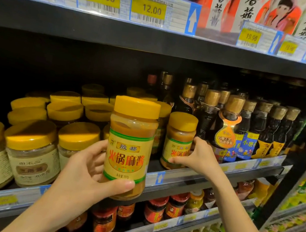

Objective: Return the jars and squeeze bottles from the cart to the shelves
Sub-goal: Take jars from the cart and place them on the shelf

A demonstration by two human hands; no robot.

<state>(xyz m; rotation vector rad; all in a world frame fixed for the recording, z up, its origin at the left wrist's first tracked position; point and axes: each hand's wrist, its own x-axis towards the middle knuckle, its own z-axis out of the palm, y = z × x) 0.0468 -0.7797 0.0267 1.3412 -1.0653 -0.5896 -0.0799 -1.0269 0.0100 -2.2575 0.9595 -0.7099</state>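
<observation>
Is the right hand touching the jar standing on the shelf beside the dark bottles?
Touching. The head view shows the right hand pinching the jar, thumb on its label, fingers on its right side.

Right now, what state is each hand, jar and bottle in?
left hand: grips the held jar.
held jar: upright, lid on, off the shelf.
right hand: grips the shelf jar.
shelf jar: upright, lid on, at the shelf front.
dark bottles: upright, capped, in rows.
wide jars: upright, lids on.
</observation>
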